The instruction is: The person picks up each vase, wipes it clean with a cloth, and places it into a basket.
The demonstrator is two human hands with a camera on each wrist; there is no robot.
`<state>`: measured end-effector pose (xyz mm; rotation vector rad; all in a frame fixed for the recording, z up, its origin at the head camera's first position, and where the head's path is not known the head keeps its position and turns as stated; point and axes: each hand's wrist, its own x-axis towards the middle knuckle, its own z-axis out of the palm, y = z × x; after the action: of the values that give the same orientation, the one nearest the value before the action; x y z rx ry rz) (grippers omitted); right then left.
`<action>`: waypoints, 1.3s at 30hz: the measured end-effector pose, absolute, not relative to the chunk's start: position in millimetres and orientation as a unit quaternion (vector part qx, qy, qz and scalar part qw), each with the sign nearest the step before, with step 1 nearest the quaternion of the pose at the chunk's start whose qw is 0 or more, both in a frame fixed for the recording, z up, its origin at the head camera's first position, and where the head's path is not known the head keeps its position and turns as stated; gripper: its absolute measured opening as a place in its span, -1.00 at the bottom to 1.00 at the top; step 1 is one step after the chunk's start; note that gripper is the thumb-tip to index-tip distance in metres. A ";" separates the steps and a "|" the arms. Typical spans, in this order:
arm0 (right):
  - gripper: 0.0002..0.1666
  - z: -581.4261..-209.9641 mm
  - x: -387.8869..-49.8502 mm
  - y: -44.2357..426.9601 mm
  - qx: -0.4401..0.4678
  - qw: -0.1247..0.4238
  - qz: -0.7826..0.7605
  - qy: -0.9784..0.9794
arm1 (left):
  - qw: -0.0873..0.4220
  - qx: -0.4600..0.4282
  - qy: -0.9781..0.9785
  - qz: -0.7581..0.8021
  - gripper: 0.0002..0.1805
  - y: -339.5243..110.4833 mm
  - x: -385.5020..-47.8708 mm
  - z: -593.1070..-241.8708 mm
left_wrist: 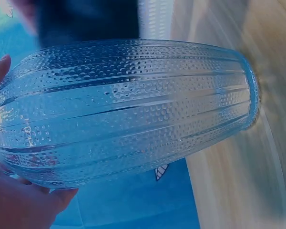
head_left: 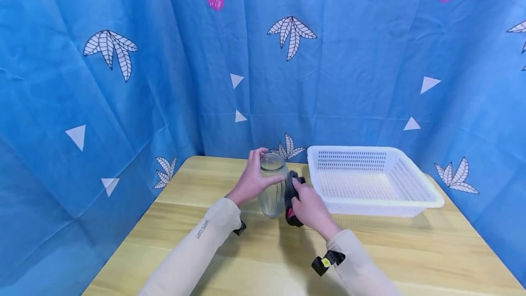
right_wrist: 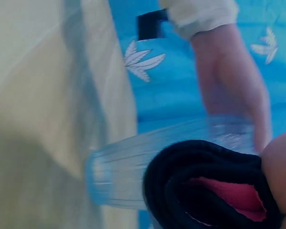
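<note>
A clear glass vase [head_left: 272, 201] with ribbed, dimpled sides stands upright on the wooden table. My left hand [head_left: 254, 181] grips it near the top, thumb across the front and fingers round the far side; in the left wrist view its dimpled wall [left_wrist: 128, 112] fills the middle. Just right of the vase, my right hand [head_left: 310, 207] holds a rolled dark cloth item [head_left: 290, 193] with a pink inside. Its layered folds [right_wrist: 200, 157] show in the right wrist view, overlapping the vase. Whether cloth and glass touch, I cannot tell.
To the right of my right hand, a white perforated plastic basket [head_left: 370, 209] sits at the back of the table [head_left: 246, 259]. A blue patterned curtain [head_left: 349, 67] hangs behind the table and along both sides.
</note>
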<state>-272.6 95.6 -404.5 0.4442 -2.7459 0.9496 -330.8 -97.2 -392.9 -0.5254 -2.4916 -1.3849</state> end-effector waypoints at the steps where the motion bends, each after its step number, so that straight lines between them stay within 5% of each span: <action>1: -0.31 -397.5 -271.8 95.4 0.153 0.117 0.323 -0.927 | 0.124 -0.179 -0.851 -0.478 0.02 -97.3 -331.3 -391.7; 8: -0.30 -367.7 -281.4 90.9 0.164 0.178 0.322 -0.915 | 0.093 -0.177 -0.842 -0.501 0.08 -100.9 -334.5 -387.0; 17: -0.26 -386.6 -308.0 88.5 0.139 0.069 0.296 -0.942 | 0.069 -0.203 -0.823 -0.527 0.00 -101.0 -338.1 -391.7; 28: -0.26 -446.8 -313.0 85.0 0.148 -0.019 0.297 -0.943 | 0.088 -0.160 -0.839 -0.513 0.16 -99.5 -340.3 -399.0; 34: -0.27 -455.0 -302.8 86.9 0.134 -0.026 0.336 -0.932 | 0.095 -0.140 -0.851 -0.497 0.10 -98.0 -334.4 -399.2; 39: -0.29 -435.3 -290.5 89.5 0.131 0.026 0.328 -0.935 | 0.108 -0.140 -0.849 -0.498 0.08 -97.6 -334.1 -394.7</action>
<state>-290.5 89.5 -435.3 0.4039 -2.8894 1.0143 -334.1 -97.6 -394.7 -0.4115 -2.4995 -1.4641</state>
